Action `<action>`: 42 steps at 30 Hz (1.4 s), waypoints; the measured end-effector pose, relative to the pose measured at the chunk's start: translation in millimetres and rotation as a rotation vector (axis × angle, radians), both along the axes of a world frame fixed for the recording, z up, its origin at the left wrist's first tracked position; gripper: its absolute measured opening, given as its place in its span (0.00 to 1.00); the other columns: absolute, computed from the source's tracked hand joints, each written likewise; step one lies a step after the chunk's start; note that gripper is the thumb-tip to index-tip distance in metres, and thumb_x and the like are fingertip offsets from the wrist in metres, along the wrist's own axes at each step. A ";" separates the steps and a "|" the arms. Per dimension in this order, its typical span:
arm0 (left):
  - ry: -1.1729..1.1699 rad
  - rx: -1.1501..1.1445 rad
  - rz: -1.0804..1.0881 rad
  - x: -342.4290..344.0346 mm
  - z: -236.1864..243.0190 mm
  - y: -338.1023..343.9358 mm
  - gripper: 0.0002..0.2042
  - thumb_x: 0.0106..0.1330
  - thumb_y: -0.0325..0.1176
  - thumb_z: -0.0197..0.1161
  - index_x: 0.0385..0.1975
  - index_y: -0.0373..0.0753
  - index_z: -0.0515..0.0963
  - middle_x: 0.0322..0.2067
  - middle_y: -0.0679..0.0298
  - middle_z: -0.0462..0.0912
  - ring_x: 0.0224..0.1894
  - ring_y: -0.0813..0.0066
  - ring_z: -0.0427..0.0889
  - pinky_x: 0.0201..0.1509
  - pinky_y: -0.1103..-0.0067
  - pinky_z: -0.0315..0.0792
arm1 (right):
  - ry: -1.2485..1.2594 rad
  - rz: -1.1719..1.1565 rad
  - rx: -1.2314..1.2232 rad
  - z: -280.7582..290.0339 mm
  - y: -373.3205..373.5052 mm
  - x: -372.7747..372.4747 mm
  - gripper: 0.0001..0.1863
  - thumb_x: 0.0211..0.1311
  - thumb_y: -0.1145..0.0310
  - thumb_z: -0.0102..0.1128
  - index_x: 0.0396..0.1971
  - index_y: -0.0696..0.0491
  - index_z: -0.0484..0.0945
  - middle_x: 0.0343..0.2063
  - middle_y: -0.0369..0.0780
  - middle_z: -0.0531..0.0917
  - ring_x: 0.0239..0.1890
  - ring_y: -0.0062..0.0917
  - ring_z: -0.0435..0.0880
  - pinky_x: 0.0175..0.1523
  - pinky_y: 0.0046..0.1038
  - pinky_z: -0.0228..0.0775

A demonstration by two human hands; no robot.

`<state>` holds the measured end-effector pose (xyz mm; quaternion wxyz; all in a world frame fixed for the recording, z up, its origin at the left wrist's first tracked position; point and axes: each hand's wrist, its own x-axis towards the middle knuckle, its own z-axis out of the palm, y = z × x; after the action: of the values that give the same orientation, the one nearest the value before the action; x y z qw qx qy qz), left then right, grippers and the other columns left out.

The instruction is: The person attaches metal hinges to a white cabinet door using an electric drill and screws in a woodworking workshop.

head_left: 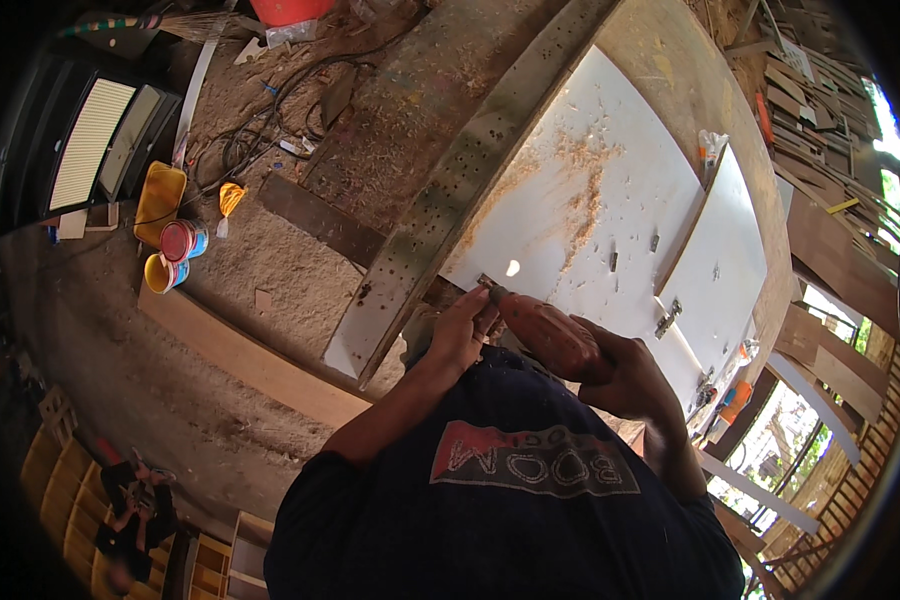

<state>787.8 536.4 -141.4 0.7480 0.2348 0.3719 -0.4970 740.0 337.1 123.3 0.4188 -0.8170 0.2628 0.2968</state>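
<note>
Drill-like power tool point(550, 335), reddish and worn, lies over the near edge of a white panel point(635, 130), its nose meeting a small metal piece point(485, 281). Right hand point(625, 368): fingers wrapped around the tool's rear, presumably to carry its weight and direct it. Left hand point(457, 328): fingers drawn close about the nose, perhaps to steady the point of contact; whether they pinch the metal piece cannot be told. The panel lies flat on the bench point(660, 50), which likely supports it against pressure. Shavings point(590, 190) are scattered across its face. To the right, a second white panel point(725, 240) overlaps the first; a metal fitting point(668, 318) sits at its edge, seemingly within reach of the right hand. Beyond the bench, on the floor, paint tins point(178, 238) stand beside a yellow tub point(158, 205).
</note>
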 end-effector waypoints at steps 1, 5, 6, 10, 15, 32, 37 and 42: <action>0.001 -0.001 -0.003 -0.3 -0.2 0.0 0.12 0.79 0.29 0.60 0.57 0.34 0.80 0.53 0.62 0.84 0.58 0.73 0.84 0.65 0.74 0.80 | 0.001 -0.003 -0.001 1.6 1.8 1.8 0.48 0.41 0.66 0.76 0.71 0.53 0.74 0.45 0.51 0.91 0.51 0.44 0.91 0.56 0.38 0.82; -0.063 -0.038 -0.013 1.9 0.6 4.2 0.10 0.78 0.30 0.61 0.54 0.35 0.80 0.53 0.63 0.84 0.54 0.74 0.85 0.63 0.76 0.80 | 0.064 0.014 -0.068 8.9 9.1 15.0 0.45 0.43 0.65 0.77 0.69 0.51 0.76 0.45 0.51 0.91 0.50 0.46 0.90 0.56 0.40 0.82; -0.084 -0.062 -0.030 5.9 5.6 5.0 0.10 0.78 0.31 0.62 0.53 0.35 0.80 0.52 0.63 0.84 0.53 0.75 0.85 0.61 0.77 0.80 | 0.068 0.022 -0.077 9.4 9.9 18.0 0.43 0.45 0.64 0.77 0.68 0.50 0.77 0.45 0.50 0.91 0.50 0.47 0.90 0.55 0.41 0.82; -0.285 0.310 -0.417 18.6 44.5 10.5 0.12 0.76 0.36 0.67 0.51 0.36 0.80 0.51 0.62 0.85 0.49 0.75 0.86 0.57 0.79 0.79 | 0.041 0.011 -0.116 10.9 12.0 26.1 0.40 0.47 0.64 0.77 0.66 0.50 0.78 0.44 0.49 0.91 0.49 0.47 0.90 0.55 0.42 0.83; -1.649 0.153 -0.243 61.7 134.0 -0.5 0.25 0.66 0.40 0.72 0.61 0.38 0.77 0.53 0.56 0.85 0.58 0.62 0.81 0.67 0.62 0.72 | 0.082 -0.012 -0.109 17.9 16.7 33.3 0.36 0.49 0.64 0.76 0.63 0.49 0.81 0.42 0.48 0.91 0.47 0.47 0.91 0.54 0.43 0.83; -1.720 -0.064 -0.438 55.7 132.1 -18.1 0.27 0.65 0.42 0.69 0.64 0.41 0.80 0.61 0.57 0.82 0.66 0.56 0.74 0.74 0.60 0.58 | 0.084 0.087 -0.123 2.0 7.9 29.2 0.31 0.49 0.61 0.77 0.56 0.51 0.83 0.38 0.50 0.91 0.43 0.50 0.90 0.49 0.44 0.84; -1.703 -0.075 -0.440 55.0 131.5 -15.5 0.27 0.66 0.42 0.69 0.65 0.41 0.79 0.62 0.57 0.81 0.67 0.56 0.73 0.74 0.60 0.58 | 0.099 0.127 -0.150 -0.5 6.5 30.8 0.33 0.47 0.60 0.78 0.57 0.51 0.82 0.37 0.50 0.91 0.42 0.49 0.91 0.49 0.44 0.84; -1.743 -0.043 -0.431 51.0 129.4 -13.6 0.30 0.65 0.45 0.71 0.66 0.41 0.77 0.64 0.57 0.79 0.69 0.57 0.73 0.77 0.58 0.55 | 0.133 0.173 -0.175 -0.2 5.1 32.6 0.34 0.45 0.59 0.78 0.57 0.50 0.83 0.37 0.49 0.91 0.42 0.48 0.91 0.50 0.43 0.84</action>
<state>838.7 522.8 -12.0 0.6596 0.5792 -0.3896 -0.2787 772.6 342.2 123.1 0.3005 -0.8486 0.2435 0.3610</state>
